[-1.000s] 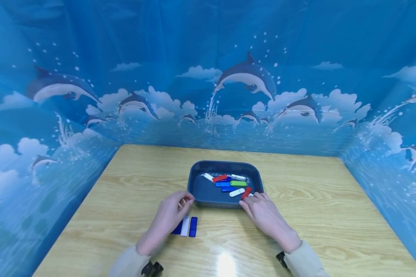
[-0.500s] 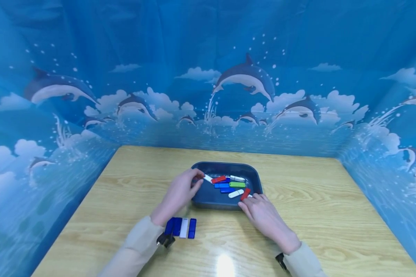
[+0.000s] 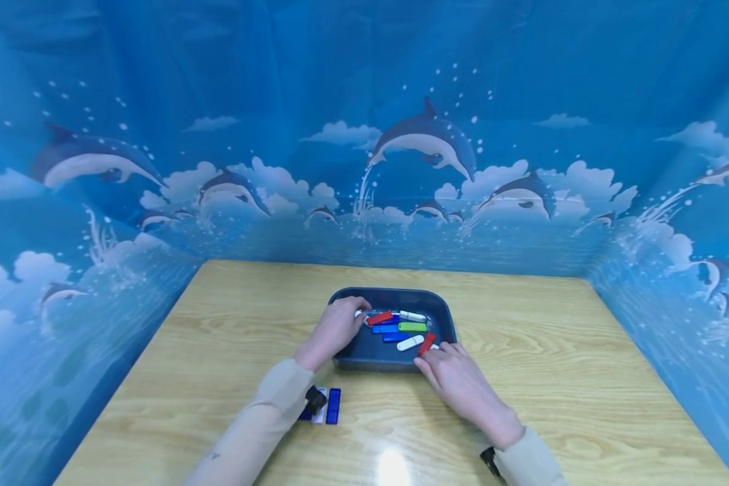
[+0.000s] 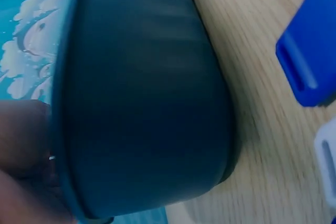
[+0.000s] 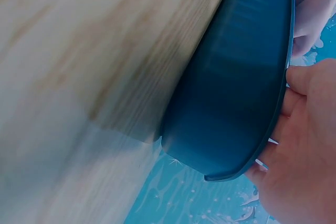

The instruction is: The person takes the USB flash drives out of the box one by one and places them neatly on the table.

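Note:
A dark blue tray [image 3: 370, 365] holds several USB flash drives, among them a green one [image 3: 412, 327], a red one [image 3: 379, 318] and a white one [image 3: 410, 343]. My left hand [image 3: 334, 327] reaches over the tray's left side and pinches a white flash drive [image 3: 358, 313], mostly hidden by the fingers. At the front right corner, my right hand [image 3: 464, 381] holds the tray's rim; in the right wrist view its fingers [image 5: 283, 124] curl over the edge. Close to that hand lies another red flash drive [image 3: 426, 344].
On the wooden table [image 3: 522, 337], in front of the tray, a blue flash drive [image 3: 333, 406] and a white one [image 3: 319, 413] lie side by side, partly covered by the left sleeve [image 3: 267, 412]. A dolphin-print curtain [image 3: 364, 162] surrounds the table.
My left hand has moved from beside the tray's front left corner into the tray, and its fingers have closed on the white flash drive. My right hand has stayed at the rim.

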Available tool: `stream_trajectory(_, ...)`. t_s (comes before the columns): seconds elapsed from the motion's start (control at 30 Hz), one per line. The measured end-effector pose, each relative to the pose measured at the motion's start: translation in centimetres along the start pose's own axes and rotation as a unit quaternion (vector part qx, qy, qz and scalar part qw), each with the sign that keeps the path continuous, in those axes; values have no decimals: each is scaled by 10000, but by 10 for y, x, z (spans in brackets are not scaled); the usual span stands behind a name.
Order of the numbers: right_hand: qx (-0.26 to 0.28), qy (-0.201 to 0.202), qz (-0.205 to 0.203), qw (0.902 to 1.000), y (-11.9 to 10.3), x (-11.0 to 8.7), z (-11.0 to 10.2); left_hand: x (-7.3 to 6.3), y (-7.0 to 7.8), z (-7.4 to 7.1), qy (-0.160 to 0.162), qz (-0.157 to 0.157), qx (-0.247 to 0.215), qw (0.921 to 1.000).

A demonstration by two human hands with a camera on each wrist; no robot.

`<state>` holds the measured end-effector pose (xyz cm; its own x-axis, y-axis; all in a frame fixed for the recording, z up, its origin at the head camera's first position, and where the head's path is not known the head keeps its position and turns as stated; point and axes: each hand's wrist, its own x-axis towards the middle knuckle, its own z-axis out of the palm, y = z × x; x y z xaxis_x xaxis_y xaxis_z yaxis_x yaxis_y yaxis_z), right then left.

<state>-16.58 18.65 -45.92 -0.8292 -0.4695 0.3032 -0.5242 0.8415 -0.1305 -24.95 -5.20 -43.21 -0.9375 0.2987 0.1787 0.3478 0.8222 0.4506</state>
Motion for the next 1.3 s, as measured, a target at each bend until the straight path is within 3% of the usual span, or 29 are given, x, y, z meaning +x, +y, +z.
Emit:
stream_trajectory(0.17,-33,1,-7,10000,0,0,0,7,-4,7,-235,-175,72,9995)
stream_trajectory(0.43,-41,-5,49,10000,0,0,1,9,-9,11,-471,256,988,9937)
stream_trajectory(0.77,14,-31,43,10000,1,-1,1,12,-12,23,-348,431,1591,9857)
stream_trajectory(1.07,-76,99,-35,9999,0,-1,0,12,-11,24,-277,295,1893,9811)
stream_trajectory(1.3,-19,5,81,10000,0,0,1,14,-14,26,-225,311,1473,9883)
